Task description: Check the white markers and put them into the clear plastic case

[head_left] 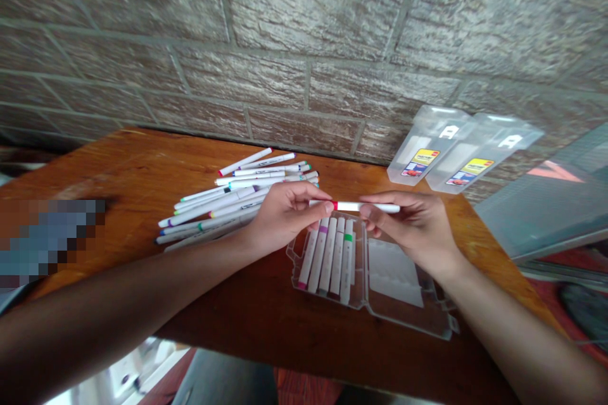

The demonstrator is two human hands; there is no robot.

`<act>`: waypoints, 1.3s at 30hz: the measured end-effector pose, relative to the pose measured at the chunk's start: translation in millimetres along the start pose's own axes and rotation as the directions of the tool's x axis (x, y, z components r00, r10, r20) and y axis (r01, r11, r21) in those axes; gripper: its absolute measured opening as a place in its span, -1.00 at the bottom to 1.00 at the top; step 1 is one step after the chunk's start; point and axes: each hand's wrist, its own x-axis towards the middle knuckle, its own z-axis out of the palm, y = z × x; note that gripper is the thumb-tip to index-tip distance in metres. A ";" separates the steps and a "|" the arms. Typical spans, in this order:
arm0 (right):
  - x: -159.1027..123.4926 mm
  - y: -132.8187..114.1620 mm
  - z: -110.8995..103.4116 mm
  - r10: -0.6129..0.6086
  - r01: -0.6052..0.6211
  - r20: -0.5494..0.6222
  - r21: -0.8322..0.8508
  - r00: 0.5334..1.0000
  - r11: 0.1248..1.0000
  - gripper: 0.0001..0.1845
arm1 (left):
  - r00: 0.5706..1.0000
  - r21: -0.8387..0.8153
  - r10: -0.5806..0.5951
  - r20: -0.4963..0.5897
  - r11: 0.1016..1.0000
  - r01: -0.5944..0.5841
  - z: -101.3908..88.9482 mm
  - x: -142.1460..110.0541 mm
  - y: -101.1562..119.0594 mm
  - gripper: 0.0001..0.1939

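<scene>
Both hands hold one white marker (354, 206) with a red band, level above an open clear plastic case (403, 313). My left hand (285, 215) pinches its left end between thumb and fingers. My right hand (413, 224) grips its right end. Several white markers (330, 256) with coloured caps lie side by side in the case's left half. The right half holds only a white insert. A loose pile of several white markers (237, 196) lies on the wooden table (142, 171), just left of my left hand.
Two closed clear marker cases (456, 152) with yellow labels lean against the brick wall at the back right. A grey flat object (546, 202) lies off the table's right edge. A blurred patch covers the far left.
</scene>
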 end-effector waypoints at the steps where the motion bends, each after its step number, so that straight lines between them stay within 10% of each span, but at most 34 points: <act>1: -0.8 0.3 0.8 -0.033 0.033 -0.008 -0.049 0.999 0.998 -0.82 | 1.000 0.016 0.001 0.006 1.000 -0.001 0.4 -0.7 0.0 -0.78; 15: -9.5 -1.8 7.1 -0.376 0.429 0.210 -0.509 0.903 0.746 -0.90 | 0.990 0.264 0.108 0.096 0.956 -0.130 5.3 -13.2 -6.0 -0.81; 39: -10.5 0.6 8.9 -0.185 0.236 0.167 -0.382 0.969 0.894 -0.88 | 0.982 0.227 0.161 0.096 0.957 -0.179 6.1 -11.2 -0.8 -0.85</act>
